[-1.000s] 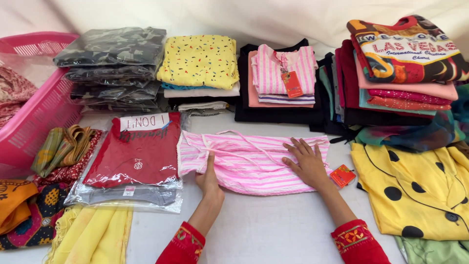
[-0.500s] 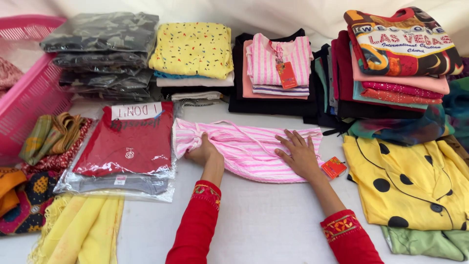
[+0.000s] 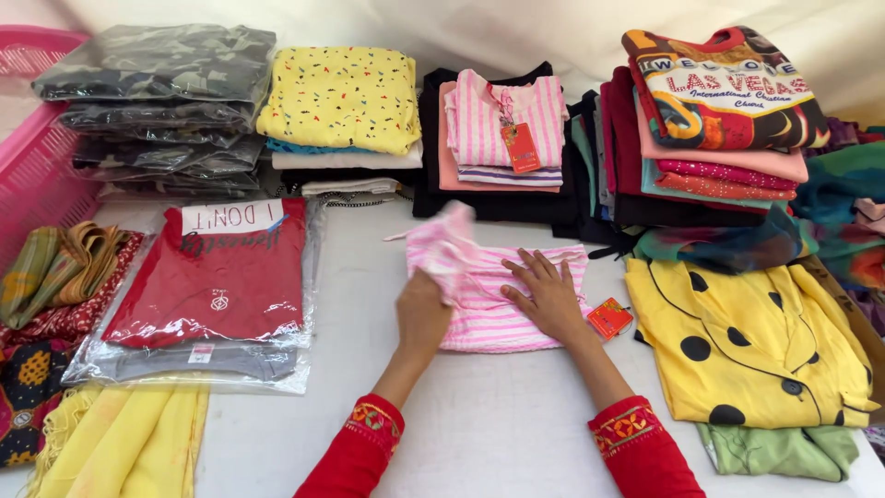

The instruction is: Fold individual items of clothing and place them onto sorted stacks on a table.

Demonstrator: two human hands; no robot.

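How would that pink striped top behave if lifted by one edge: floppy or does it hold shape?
Probably floppy: the part of the pink striped top raised by the left hand droops and bunches. Likely light, since one hand lifts the fold easily. It may slide on the smooth white table, which would explain the right hand pressing it flat.

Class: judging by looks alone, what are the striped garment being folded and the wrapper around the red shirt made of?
Pink striped garment: soft, matte fabric, probably cotton knit; it drapes limply from the left hand. Wrapper: clear glossy plastic film; it glints and wrinkles.
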